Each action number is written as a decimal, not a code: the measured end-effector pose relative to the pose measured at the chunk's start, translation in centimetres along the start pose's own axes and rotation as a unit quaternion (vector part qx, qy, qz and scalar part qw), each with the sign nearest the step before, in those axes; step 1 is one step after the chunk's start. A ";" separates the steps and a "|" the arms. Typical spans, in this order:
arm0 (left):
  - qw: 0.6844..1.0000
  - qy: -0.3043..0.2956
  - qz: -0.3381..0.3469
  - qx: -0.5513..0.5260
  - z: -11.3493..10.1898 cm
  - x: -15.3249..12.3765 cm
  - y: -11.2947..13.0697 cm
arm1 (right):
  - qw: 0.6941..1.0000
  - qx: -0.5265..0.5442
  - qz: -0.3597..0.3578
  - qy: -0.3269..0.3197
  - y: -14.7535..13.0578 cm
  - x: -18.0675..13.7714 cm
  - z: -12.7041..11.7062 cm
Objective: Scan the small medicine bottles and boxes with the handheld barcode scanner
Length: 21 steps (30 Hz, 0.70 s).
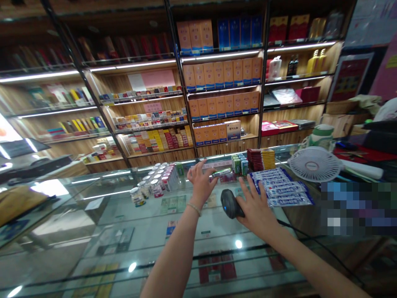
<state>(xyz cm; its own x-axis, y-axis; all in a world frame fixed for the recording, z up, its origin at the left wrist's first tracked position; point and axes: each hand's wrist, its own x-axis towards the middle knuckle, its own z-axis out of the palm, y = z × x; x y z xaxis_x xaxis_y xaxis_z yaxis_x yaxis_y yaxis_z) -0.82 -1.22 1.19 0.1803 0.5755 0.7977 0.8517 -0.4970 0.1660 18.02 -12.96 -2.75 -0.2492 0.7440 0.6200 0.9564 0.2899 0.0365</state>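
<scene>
My left hand is raised over the glass counter and pinches a small green pack at its fingertips. My right hand grips a black barcode scanner, whose cable trails off to the right. The scanner's head points toward the green pack. Just beyond the hands stand small green boxes and a stack of red and yellow packs.
Rows of white jars sit on the counter to the left. Blue-white packs lie to the right, next to a white desk fan. Lit wooden shelves full of boxed goods fill the back wall.
</scene>
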 end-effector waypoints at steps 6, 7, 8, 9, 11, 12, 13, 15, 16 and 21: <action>1.000 -0.005 0.001 0.001 0.1 0.0 0.0 | 0.994 0.062 -0.002 -0.092 0.0 0.5 -0.9; 1.000 -0.006 0.002 0.001 0.2 -0.1 0.0 | 0.991 0.074 -0.003 -0.110 0.0 0.5 -1.2; 1.000 -0.007 0.003 0.001 0.2 -0.1 0.0 | 0.988 0.084 -0.004 -0.126 0.0 0.6 -1.4; 1.000 -0.007 0.004 0.000 0.2 -0.1 0.0 | 0.986 0.093 -0.005 -0.140 0.0 0.6 -1.6; 1.000 -0.008 0.005 0.000 0.2 -0.1 0.0 | 0.982 0.102 -0.013 -0.160 0.0 0.6 -1.9; 1.000 -0.007 0.005 -0.001 0.2 -0.1 0.0 | 0.980 0.104 -0.018 -0.167 0.0 0.5 -2.0; 1.000 -0.007 0.005 -0.001 0.2 -0.2 0.0 | 0.979 0.104 -0.024 -0.171 0.0 0.4 -2.0; 1.000 -0.006 0.005 -0.001 0.2 -0.2 -0.1 | 0.979 0.102 -0.042 -0.174 0.1 0.1 -2.0; 1.000 -0.006 0.006 -0.001 0.2 -0.2 -0.1 | 0.978 0.100 -0.051 -0.173 0.2 0.0 -2.0; 1.000 -0.002 0.008 0.000 0.3 -0.2 -0.1 | 0.980 0.091 -0.070 -0.165 0.2 -0.3 -2.2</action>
<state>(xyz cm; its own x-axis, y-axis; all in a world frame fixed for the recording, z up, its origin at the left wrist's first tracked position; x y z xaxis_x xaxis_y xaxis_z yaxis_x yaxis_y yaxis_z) -0.79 -1.16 0.84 0.1956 0.5700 0.7981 0.8489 -0.5058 0.1532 18.63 -14.41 -1.18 -0.4412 0.8345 0.3302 0.8734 0.4838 -0.0558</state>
